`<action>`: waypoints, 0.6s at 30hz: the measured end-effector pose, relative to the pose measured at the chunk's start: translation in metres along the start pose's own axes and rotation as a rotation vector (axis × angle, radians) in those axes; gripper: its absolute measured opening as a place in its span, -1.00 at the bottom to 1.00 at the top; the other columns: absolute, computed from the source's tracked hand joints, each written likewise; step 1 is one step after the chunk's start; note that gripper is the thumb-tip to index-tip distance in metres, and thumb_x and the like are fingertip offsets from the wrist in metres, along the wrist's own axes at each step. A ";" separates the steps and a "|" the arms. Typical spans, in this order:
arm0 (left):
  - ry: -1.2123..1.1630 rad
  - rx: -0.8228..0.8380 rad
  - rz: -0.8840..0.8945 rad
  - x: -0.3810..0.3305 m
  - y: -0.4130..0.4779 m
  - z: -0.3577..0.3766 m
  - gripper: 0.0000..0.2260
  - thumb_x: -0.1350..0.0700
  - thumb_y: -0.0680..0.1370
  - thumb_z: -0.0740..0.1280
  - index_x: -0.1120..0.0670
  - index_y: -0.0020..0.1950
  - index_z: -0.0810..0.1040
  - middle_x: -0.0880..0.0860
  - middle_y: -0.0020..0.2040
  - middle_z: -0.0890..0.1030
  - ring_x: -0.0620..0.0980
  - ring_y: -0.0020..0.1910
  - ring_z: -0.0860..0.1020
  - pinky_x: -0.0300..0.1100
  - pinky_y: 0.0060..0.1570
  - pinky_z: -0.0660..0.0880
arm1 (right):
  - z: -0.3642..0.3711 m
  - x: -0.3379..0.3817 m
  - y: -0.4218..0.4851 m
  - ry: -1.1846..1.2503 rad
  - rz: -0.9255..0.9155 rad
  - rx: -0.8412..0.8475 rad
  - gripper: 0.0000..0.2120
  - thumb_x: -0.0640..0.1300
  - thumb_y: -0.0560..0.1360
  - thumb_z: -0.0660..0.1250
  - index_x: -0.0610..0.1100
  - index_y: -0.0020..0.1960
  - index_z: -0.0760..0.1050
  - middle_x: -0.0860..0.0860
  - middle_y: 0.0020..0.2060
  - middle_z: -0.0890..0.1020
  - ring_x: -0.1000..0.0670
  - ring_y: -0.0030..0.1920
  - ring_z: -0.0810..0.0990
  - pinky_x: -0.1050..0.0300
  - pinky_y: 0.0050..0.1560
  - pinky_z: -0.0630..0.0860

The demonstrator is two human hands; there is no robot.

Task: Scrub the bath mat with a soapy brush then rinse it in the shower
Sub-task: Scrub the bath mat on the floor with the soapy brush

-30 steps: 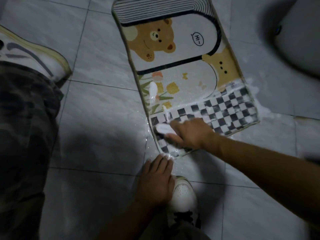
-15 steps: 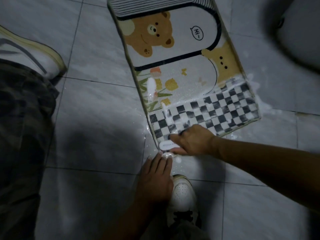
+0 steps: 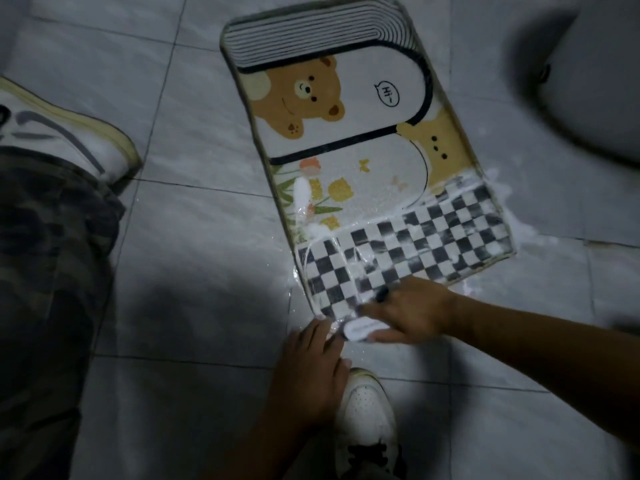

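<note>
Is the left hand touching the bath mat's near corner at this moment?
Touching. In the head view the left hand's fingertips lie on the near corner of the bath mat, beside the brush gripped by the right hand.

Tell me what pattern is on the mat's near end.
Black-and-white checkerboard on the bath mat, clearest in the head view.

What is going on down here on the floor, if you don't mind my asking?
A person is crouched over a bath mat laid on the tiled floor, scrubbing it. The right hand has a white brush in its grip at the mat's near corner, on the checkered end. The left hand rests on the floor just beside that corner. White suds cover the checkered part and spill past the right edge; the bear end looks unscrubbed.
</note>
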State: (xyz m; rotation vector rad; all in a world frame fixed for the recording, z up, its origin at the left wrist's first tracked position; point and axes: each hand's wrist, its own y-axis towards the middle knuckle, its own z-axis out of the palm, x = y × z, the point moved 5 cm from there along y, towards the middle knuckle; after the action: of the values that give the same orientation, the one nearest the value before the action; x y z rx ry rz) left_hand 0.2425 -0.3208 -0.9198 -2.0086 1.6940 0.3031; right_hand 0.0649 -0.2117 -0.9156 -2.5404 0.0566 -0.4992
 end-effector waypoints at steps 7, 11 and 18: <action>0.023 -0.041 0.098 0.003 0.001 0.004 -0.59 -0.05 0.60 0.26 0.10 0.37 0.59 0.10 0.42 0.52 0.13 0.44 0.46 0.22 0.36 0.39 | -0.058 -0.061 0.063 -0.248 0.187 -0.148 -0.34 0.41 0.64 -0.18 -0.02 0.41 0.33 0.03 -0.20 0.56 0.02 -0.31 0.50 0.08 -0.23 0.50; 0.084 -0.002 0.142 0.004 0.013 0.000 -0.65 -0.08 0.55 0.31 0.00 0.30 0.56 0.01 0.30 0.54 0.08 0.26 0.53 0.13 0.21 0.46 | -0.080 -0.065 0.088 -0.170 0.362 -0.167 -0.38 0.40 0.65 -0.09 -0.05 0.36 0.37 -0.12 -0.04 0.64 -0.11 -0.23 0.47 0.04 -0.22 0.31; 0.153 -0.054 0.208 -0.003 0.056 -0.001 -0.65 -0.12 0.40 0.47 -0.02 0.11 0.56 0.00 0.00 0.57 0.07 -0.06 0.54 0.05 -0.06 0.49 | -0.014 -0.145 -0.053 0.430 1.192 -0.565 -0.51 0.26 0.70 -0.02 -0.14 0.19 0.39 -0.16 -0.03 0.64 -0.22 -0.05 0.65 -0.02 -0.11 0.47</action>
State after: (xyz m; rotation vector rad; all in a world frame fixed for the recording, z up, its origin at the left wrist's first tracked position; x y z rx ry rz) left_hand 0.1872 -0.3249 -0.9301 -1.9394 2.0157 0.2739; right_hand -0.0780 -0.1534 -0.9264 -2.2637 1.9265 -0.5276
